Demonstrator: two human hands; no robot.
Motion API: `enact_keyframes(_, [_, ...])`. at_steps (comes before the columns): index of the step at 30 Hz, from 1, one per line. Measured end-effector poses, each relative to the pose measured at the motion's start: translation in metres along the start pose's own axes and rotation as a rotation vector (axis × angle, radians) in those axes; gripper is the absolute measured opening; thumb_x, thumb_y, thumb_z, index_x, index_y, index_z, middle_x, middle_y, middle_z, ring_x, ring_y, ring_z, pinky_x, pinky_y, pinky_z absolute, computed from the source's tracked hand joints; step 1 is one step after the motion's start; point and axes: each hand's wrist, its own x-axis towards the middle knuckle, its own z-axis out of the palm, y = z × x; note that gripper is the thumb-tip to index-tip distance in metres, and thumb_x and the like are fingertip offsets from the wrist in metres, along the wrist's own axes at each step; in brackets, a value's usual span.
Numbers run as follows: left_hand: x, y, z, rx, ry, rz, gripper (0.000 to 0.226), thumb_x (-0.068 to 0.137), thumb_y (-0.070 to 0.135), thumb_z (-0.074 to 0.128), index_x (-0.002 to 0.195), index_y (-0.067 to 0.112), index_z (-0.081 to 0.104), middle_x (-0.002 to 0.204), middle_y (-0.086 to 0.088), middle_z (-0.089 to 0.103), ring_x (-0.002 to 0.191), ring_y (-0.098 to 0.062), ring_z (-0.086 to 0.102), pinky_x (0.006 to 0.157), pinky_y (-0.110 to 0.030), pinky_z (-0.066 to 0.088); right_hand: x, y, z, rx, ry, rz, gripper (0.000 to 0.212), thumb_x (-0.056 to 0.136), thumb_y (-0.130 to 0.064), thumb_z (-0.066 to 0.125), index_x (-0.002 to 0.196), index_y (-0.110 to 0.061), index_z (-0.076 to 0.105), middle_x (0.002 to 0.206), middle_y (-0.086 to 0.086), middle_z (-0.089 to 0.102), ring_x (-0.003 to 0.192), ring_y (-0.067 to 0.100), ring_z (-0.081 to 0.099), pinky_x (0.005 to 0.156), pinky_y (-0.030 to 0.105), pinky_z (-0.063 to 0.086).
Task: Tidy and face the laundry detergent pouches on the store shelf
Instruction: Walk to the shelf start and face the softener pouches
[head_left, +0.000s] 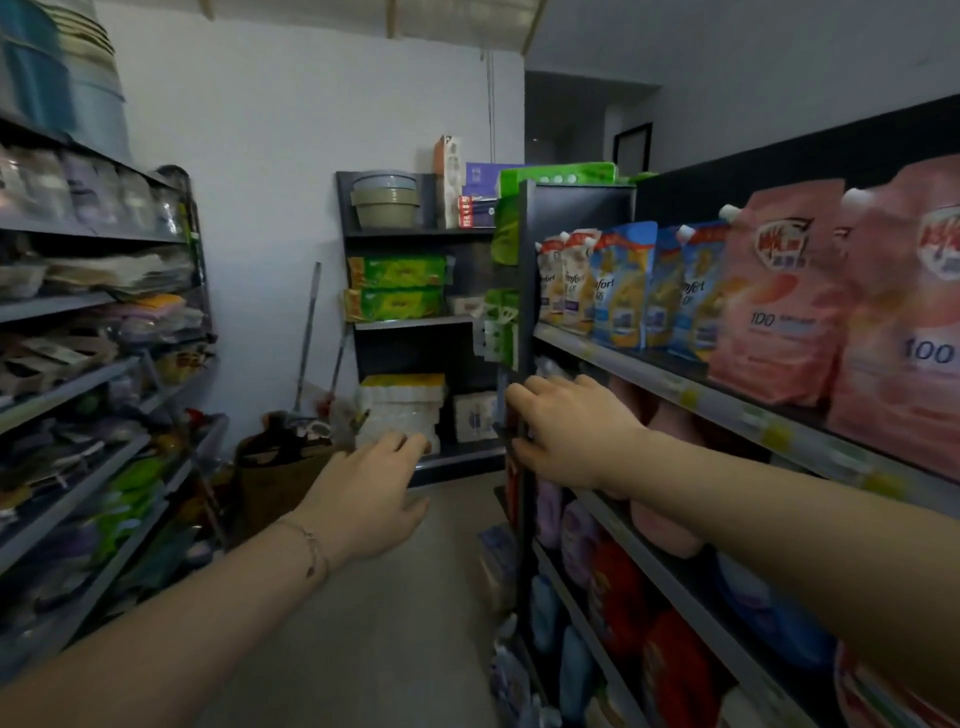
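Pink detergent pouches stand upright on the right-hand shelf, with blue and yellow softener pouches further along it. More pink pouches sit on the shelf below. My right hand reaches in under the upper shelf edge near the far end of that lower row, its fingers loosely curled, holding nothing I can make out. My left hand hangs in the aisle with relaxed fingers and holds nothing.
Red, purple and blue pouches fill the lower right shelves. Across the aisle on the left stands a shelf unit of packaged goods. An end unit with green packs and bowls closes the aisle; brooms lean beside it.
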Motion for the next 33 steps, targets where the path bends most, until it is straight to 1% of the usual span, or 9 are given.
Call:
enact_keyframes(5, [0.083,-0.024,0.035,-0.033,0.017,0.039,0.049,0.091,0.047,0.051,0.133,0.03,0.033,0.127,0.006,0.045,0.111,-0.015,0.05,0.088,-0.034,0.047,0.059,0.051,0.043,-0.026,-0.021,0.027,0.034,0.094,-0.041,0.045,0.118,-0.017,0.043,0.112,0.005,0.052,0.105,0.027,0.052,0.077,0.037,0.035])
enact_keyframes(10, [0.198,-0.037,0.066,-0.075,-0.011,0.068,0.055,0.091,0.047,0.052,0.138,0.027,0.029,0.133,0.004,0.041,0.117,-0.017,0.047,0.089,-0.033,0.046,0.12,0.115,0.085,-0.005,-0.024,0.126,0.025,0.096,-0.04,0.044,0.107,-0.018,0.043,0.106,0.003,0.05,0.102,0.027,0.052,0.079,0.038,0.038])
enact_keyframes(12, [0.247,-0.033,0.077,-0.126,0.0,0.096,0.056,0.092,0.045,0.052,0.139,0.025,0.029,0.131,0.002,0.04,0.114,-0.019,0.048,0.085,-0.032,0.046,0.138,0.144,0.101,-0.02,-0.042,0.161,0.03,0.095,-0.041,0.044,0.114,-0.018,0.044,0.109,0.004,0.051,0.103,0.026,0.052,0.08,0.038,0.038])
enact_keyframes(16, [0.334,-0.016,0.111,-0.2,0.019,0.192,0.053,0.09,0.043,0.053,0.134,0.025,0.031,0.124,0.0,0.042,0.114,-0.023,0.048,0.09,-0.043,0.047,0.162,0.2,0.13,-0.063,-0.102,0.254,0.038,0.096,-0.042,0.042,0.125,-0.017,0.042,0.119,0.004,0.05,0.105,0.026,0.052,0.077,0.036,0.035])
enact_keyframes(20, [0.401,0.004,0.142,-0.245,0.036,0.289,0.052,0.091,0.04,0.051,0.136,0.026,0.029,0.125,0.002,0.043,0.112,-0.021,0.049,0.08,-0.037,0.047,0.175,0.24,0.16,-0.107,-0.159,0.393,0.042,0.096,-0.044,0.043,0.128,-0.017,0.04,0.121,0.005,0.05,0.105,0.027,0.051,0.077,0.036,0.035])
enact_keyframes(22, [0.433,0.014,0.154,-0.309,0.033,0.338,0.055,0.092,0.038,0.051,0.139,0.026,0.025,0.13,0.001,0.042,0.114,-0.022,0.049,0.082,-0.04,0.049,0.178,0.257,0.175,-0.132,-0.161,0.48,0.044,0.096,-0.043,0.044,0.131,-0.018,0.037,0.124,0.006,0.047,0.111,0.028,0.049,0.085,0.039,0.039])
enact_keyframes(26, [0.502,0.036,0.172,-0.605,-0.004,0.432,0.077,0.089,0.047,0.058,0.146,0.036,0.008,0.15,0.001,0.027,0.119,-0.024,0.049,0.085,-0.038,0.052,0.177,0.289,0.199,-0.162,-0.011,0.701,0.057,0.094,-0.04,0.049,0.14,-0.019,0.024,0.147,0.01,0.02,0.129,0.035,0.03,0.095,0.048,0.041])
enact_keyframes(30, [0.558,0.066,0.192,-0.925,0.007,0.569,0.106,0.077,0.05,0.071,0.149,0.035,-0.006,0.157,0.006,0.006,0.142,-0.018,0.017,0.111,-0.037,0.027,0.179,0.309,0.228,-0.075,0.057,0.892,0.085,0.089,-0.048,0.055,0.15,-0.027,0.0,0.156,0.003,-0.022,0.142,0.033,0.002,0.107,0.051,0.03])
enact_keyframes(33, [0.591,0.088,0.204,-1.236,-0.013,0.594,0.124,0.058,0.06,0.08,0.147,0.039,-0.005,0.15,0.01,0.019,0.138,-0.014,0.027,0.112,-0.039,0.034,0.186,0.309,0.249,0.042,0.228,0.923,0.103,0.086,-0.033,0.063,0.144,-0.045,-0.021,0.149,-0.011,-0.038,0.145,0.025,-0.014,0.111,0.053,0.027])
